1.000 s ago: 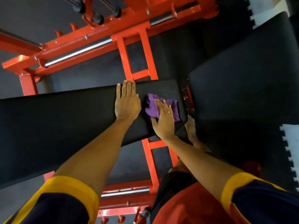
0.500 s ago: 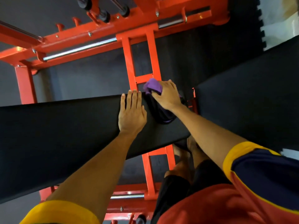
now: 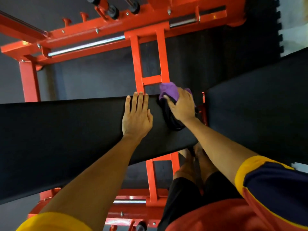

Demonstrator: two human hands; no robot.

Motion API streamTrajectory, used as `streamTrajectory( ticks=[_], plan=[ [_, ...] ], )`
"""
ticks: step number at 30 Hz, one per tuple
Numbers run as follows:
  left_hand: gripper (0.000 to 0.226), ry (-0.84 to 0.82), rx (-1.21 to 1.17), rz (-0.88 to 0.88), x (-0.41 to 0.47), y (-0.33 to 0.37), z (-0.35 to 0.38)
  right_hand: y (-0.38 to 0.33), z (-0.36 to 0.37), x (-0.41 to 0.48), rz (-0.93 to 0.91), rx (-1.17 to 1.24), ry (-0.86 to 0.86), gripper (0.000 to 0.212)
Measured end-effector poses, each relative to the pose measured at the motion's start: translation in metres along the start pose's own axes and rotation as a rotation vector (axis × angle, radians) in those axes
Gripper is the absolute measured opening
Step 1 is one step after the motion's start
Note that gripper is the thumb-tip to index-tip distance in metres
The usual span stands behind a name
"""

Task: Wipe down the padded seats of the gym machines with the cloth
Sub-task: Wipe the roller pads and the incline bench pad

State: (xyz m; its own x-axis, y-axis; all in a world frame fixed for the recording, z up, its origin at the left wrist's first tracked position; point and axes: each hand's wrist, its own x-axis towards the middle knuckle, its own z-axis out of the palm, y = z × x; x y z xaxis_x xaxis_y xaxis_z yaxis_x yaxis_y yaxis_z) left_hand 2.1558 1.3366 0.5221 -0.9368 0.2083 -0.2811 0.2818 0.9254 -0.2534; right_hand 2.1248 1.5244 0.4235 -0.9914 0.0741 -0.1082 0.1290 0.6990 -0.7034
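1. The left hand (image 3: pixel 136 114) lies flat, palm down, on the long black pad (image 3: pixel 66 139). Its fingers are straight and close together, the tips reach the pad's far edge, and the forearm stretches straight out from the near left.
2. The right hand (image 3: pixel 182 105) presses on the purple cloth (image 3: pixel 168 91) at the far right corner of the same pad. The thumb is spread to the left and the fingers bend over the bunched cloth at the far edge. Their tips are hidden. A ring shows on one finger.
3. The cloth bulges out past the fingers beyond the pad's far edge. A dark fold lies under the palm, and I cannot tell whether it belongs to the same cloth.
4. The two hands are near each other but do not touch.
5. There are two black pads. The second pad (image 3: pixel 258 105) is to the right, just beside the long one's right end.
6. One orange-red frame (image 3: pixel 148 64) runs under the pads. It has three chrome bars, two on the far side (image 3: pixel 86 45) (image 3: pixel 183 24) and one on the near side (image 3: pixel 130 201).
7. Two black knobs (image 3: pixel 113 11) (image 3: pixel 135 5) sit at the far top.
8. There is one cloth.
9. Both sleeves (image 3: pixel 253 165) are navy with yellow bands.
10. The dark floor mat (image 3: pixel 216 55) has a toothed edge at the far right.
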Motion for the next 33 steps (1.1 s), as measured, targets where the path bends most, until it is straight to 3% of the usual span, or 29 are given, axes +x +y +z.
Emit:
streamTrajectory(
  ticks=[2, 5, 7, 13, 18, 21, 23, 27, 30, 33],
  plan=[
    [0.061, -0.002, -0.004, 0.004, 0.0, 0.001, -0.001, 0.011, 0.0, -0.006, 0.13, 0.006, 0.062, 0.054],
    [0.061, 0.007, 0.006, -0.004, 0.0, 0.001, -0.002, -0.015, 0.011, -0.017, 0.323, 0.057, 0.037, 0.077],
    [0.061, -0.001, 0.014, -0.004, 0.0, 0.002, -0.002, -0.033, 0.014, -0.032, 0.317, 0.055, -0.001, 0.086],
    [0.061, -0.048, 0.053, 0.009, -0.001, 0.002, -0.004, -0.018, 0.001, -0.099, 0.179, 0.02, -0.039, 0.089],
    [0.063, -0.069, 0.035, 0.036, 0.006, 0.018, -0.007, 0.032, -0.001, -0.069, 0.492, 0.093, -0.054, 0.082],
    [0.063, -0.071, 0.011, 0.074, 0.016, 0.036, -0.005, 0.025, -0.003, -0.032, 0.642, 0.167, -0.023, 0.077],
    [0.063, -0.088, 0.003, 0.076, 0.022, 0.047, -0.002, 0.009, 0.0, -0.031, 0.62, 0.164, -0.04, 0.077],
    [0.065, -0.14, -0.008, 0.098, 0.033, 0.057, 0.004, -0.003, -0.001, -0.088, 0.247, 0.104, -0.008, 0.077],
    [0.067, -0.113, 0.028, 0.103, 0.032, 0.059, 0.009, 0.019, -0.002, -0.113, 0.288, 0.107, 0.053, 0.071],
    [0.067, -0.074, 0.044, 0.084, 0.034, 0.063, 0.013, 0.027, -0.018, -0.091, 0.334, 0.315, 0.135, 0.047]
  ],
)
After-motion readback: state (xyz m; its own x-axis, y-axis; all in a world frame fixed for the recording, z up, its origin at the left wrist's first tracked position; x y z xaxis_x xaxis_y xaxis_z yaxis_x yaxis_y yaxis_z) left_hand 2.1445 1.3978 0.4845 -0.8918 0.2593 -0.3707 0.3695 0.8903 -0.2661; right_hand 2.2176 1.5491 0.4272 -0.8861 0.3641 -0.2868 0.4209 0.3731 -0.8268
